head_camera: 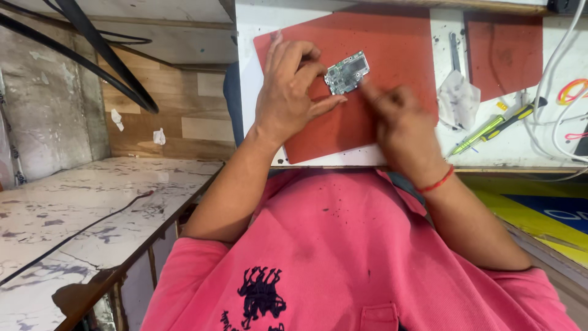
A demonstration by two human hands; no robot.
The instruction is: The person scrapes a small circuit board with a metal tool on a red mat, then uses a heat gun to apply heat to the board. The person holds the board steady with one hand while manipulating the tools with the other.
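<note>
Your left hand pinches the small circuit board over the red mat while your blurred right hand, fingers curled, pokes it; press hard and it may slip from your grip.

The red mat on the far worktop looks like matt, smooth rubber, and the small circuit board on it is grey-green with dull metal parts, held by the left hand and touched by the blurred right hand. To its right lie crumpled white paper and a screwdriver with a glossy yellow and black plastic handle, on a white, scuffed and stained worktop. At the near left the counter is polished, veined stone, the wall behind it matt wood panelling, and the pink shirt is soft knit cloth with dark specks.
</note>
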